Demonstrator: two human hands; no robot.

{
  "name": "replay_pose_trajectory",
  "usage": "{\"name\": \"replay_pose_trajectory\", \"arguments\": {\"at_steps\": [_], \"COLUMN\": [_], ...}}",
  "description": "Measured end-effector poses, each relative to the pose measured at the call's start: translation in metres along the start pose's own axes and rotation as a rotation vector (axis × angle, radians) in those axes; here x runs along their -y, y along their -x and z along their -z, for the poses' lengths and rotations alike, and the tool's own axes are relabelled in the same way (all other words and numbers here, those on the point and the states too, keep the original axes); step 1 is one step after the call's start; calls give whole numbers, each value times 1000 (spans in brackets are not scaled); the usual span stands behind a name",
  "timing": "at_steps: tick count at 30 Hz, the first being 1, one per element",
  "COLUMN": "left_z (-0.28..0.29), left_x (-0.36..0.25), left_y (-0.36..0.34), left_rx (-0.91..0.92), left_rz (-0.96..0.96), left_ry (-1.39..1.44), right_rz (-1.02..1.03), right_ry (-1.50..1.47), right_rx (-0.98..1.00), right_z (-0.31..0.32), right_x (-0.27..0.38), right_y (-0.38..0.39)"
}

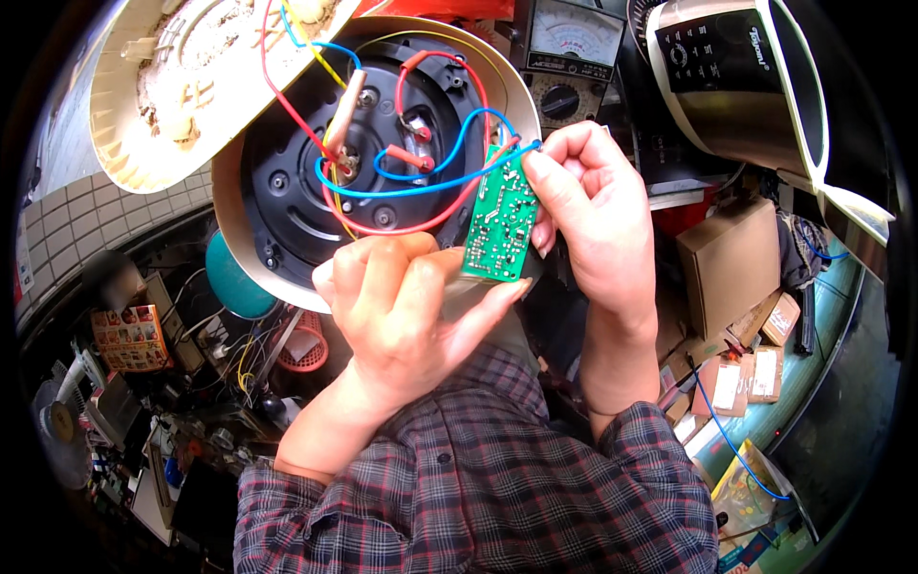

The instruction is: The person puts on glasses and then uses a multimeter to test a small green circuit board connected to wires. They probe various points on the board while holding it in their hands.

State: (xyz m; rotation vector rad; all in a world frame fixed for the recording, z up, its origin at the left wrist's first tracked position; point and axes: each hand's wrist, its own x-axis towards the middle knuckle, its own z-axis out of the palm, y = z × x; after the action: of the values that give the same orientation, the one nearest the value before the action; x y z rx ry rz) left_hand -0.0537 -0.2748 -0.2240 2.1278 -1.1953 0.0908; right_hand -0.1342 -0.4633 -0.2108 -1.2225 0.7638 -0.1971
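A green circuit board [499, 218] is held solder side up between my two hands. My left hand [397, 320] has curled fingers, with thumb and index at the board's lower end. My right hand [593, 210] pinches its upper right edge, the thumb beside the wire ends. Blue [378, 195] and red [402, 231] wires loop from the board across a round black appliance base [282, 220] with metal terminals and insulating sleeves, set in a cream housing [231, 215]. A cream cover [129, 134] lies at the upper left, joined by wires.
An analog multimeter [564, 67] stands behind the board. A black-and-white appliance body [727, 86] lies at upper right, above cardboard boxes [727, 268]. A pink basket [301, 349], a teal round object [239, 273] and cluttered cables and parts sit at the left.
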Motion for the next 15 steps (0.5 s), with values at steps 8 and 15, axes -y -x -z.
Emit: {"name": "replay_pose_trajectory", "arguments": {"at_steps": [8, 15], "left_z": [-1, -1], "left_x": [0, 0], "left_y": [1, 1], "left_rx": [-2, 2], "left_rz": [1, 6], "left_ry": [-4, -5], "right_rz": [12, 8], "right_ry": [-23, -29], "right_rx": [3, 0], "right_z": [0, -1], "right_x": [-1, -1], "right_y": [0, 1]}}
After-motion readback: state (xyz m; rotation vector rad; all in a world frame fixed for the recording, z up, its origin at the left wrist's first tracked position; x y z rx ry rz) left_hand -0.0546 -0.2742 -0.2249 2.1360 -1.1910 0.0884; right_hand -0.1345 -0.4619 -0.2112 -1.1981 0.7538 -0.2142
